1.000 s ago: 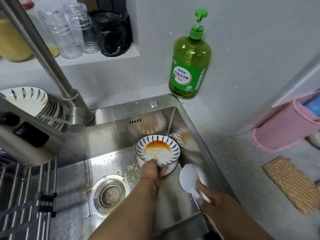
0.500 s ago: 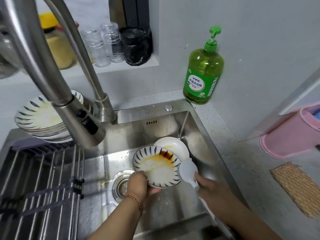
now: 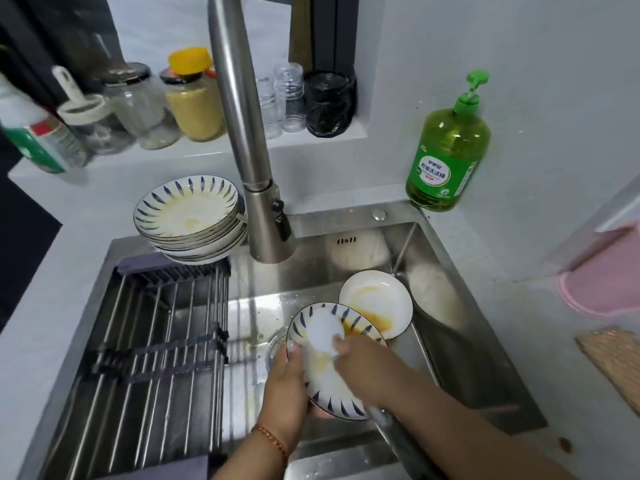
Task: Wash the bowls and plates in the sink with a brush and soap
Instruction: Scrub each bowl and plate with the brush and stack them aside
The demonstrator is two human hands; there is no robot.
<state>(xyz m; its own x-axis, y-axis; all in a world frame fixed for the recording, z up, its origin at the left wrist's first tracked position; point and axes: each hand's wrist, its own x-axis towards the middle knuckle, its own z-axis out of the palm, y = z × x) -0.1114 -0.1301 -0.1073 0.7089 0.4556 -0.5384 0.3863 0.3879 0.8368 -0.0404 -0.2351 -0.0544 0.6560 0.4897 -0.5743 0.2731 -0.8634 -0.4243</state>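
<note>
a blue-striped white bowl [image 3: 332, 368] is gripped at its rim by the left hand [image 3: 289, 393] over the steel sink [image 3: 485, 341]. a white round-headed brush [image 3: 323, 332] is clasped in the right hand [image 3: 360, 365] against the bowl's inside. a stained white bowl [image 3: 377, 303] lies just behind, a steel faucet [image 3: 249, 168] hangs above, a wire rack [image 3: 156, 358] spans the sink's left, and a green soap bottle [image 3: 446, 157] stands at the corner.

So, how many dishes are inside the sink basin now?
2: the blue-patterned bowl held in the hands, and a white bowl behind it. More may be hidden underneath.
</note>
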